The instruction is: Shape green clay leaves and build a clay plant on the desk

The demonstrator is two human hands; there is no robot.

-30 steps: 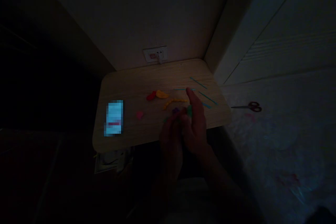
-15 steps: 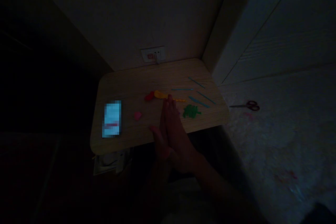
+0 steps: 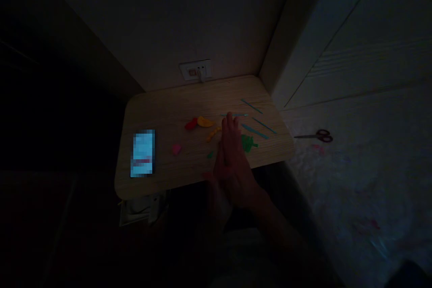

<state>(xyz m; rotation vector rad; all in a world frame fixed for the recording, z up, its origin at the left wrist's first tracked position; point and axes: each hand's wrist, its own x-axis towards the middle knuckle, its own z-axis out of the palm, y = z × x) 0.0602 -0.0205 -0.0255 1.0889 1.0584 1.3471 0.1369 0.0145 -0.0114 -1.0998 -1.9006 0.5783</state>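
Palms meet over the near edge of the table [image 3: 162, 112], the right hand [image 3: 236, 162] laid over the left hand [image 3: 218, 172], which shows only as a dim strip beneath it. The right fingers [image 3: 232, 129] are straight and close together, pointing away from the person toward the wall socket [image 3: 195, 71]; the left ones are mostly hidden. Whether anything sits between the palms I cannot tell, so what either hand has hold of stays open. The relation that seems to count most is with the green leafy piece [image 3: 248, 143]: it lies on the table immediately right of the right hand, clearly the nearer of the two, its long axis running roughly sideways, its stub pointing right and its left end hidden behind that hand. On the other side, the yellow bumpy strip [image 3: 213, 134] slants up toward the fingers and passes out of sight behind them; contact cannot be made out. A small green bit [image 3: 209, 155] lies just left of the left hand. Beyond the leafy piece, the broad blue stick [image 3: 254, 131] slants down to the right, while the pink lump [image 3: 176, 149] sits well apart on the left.
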